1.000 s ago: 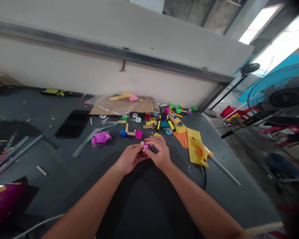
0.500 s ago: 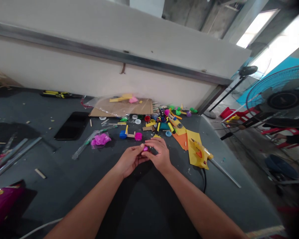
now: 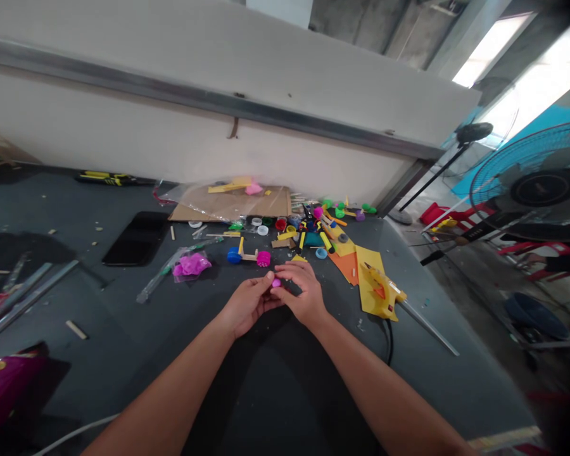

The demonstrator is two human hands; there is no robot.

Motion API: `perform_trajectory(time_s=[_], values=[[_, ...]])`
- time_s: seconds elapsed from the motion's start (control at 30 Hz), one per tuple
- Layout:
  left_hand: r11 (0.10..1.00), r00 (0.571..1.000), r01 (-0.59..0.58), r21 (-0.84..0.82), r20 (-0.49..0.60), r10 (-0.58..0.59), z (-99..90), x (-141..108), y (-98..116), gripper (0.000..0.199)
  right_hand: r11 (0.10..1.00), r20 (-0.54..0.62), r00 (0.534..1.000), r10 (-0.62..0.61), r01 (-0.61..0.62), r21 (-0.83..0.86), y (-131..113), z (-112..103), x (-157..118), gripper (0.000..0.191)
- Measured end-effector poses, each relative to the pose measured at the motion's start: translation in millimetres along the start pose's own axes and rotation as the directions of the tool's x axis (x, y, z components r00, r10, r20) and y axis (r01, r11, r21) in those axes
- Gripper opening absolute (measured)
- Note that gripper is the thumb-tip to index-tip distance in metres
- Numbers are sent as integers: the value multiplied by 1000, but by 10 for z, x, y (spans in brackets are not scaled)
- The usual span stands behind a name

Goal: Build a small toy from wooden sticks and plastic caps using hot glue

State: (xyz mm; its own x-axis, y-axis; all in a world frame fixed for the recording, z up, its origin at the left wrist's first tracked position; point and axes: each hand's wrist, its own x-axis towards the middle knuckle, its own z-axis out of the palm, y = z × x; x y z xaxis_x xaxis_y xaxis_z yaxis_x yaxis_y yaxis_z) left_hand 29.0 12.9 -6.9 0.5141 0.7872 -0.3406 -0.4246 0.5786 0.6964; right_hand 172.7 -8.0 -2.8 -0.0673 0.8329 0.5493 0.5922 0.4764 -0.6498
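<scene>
Head view: your left hand (image 3: pixel 251 303) angles in from seven o'clock, your right hand (image 3: pixel 304 292) from five; both grips pinch a pink piece (image 3: pixel 276 283) between them, above the dark counter (image 3: pixel 123 316). A fan (image 3: pixel 541 190) stands at three o'clock.

Pink lump (image 3: pixel 276 283) betw. L hand (image 3: pixel 247 305) & R hand (image 3: pixel 304 292) — sits a touch lower in view than 1 s ago, w/ a bit less of its round top showing. Vs. ½ s ago it looks lighter. View's drifted slightly too — phone (image 3: pixel 136 239) & purple packet (image 3: pixel 9 389) now a hair further twd the view's L edge than 1 s ago.
</scene>
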Motion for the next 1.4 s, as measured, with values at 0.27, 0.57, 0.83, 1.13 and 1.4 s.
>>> perform_trajectory(time_s=[0.27,0.57,0.83,1.13,1.4], values=[[1000,999,-31,4,23,31,9,-12,-3,21,999,-61,998,9,-12,-49,52,12,-2,11],[998,999,-21,58,-27,23,6,-13,2,15,991,-22,999,-32,29,-133,50,15,-19,16],[997,999,-24,71,-21,25,-21,18,-16,17,982,44,998,-55,62,-176,12,4,-33,21],[901,960,-203,383,-101,259,-25,29,18,22,963,-119,956,266,-270,-16,70,-188,19,17],[157,764,-241,958,88,640,-256,66,57,25,976,80,973,218,-217,-16,185,-29,564,22]])
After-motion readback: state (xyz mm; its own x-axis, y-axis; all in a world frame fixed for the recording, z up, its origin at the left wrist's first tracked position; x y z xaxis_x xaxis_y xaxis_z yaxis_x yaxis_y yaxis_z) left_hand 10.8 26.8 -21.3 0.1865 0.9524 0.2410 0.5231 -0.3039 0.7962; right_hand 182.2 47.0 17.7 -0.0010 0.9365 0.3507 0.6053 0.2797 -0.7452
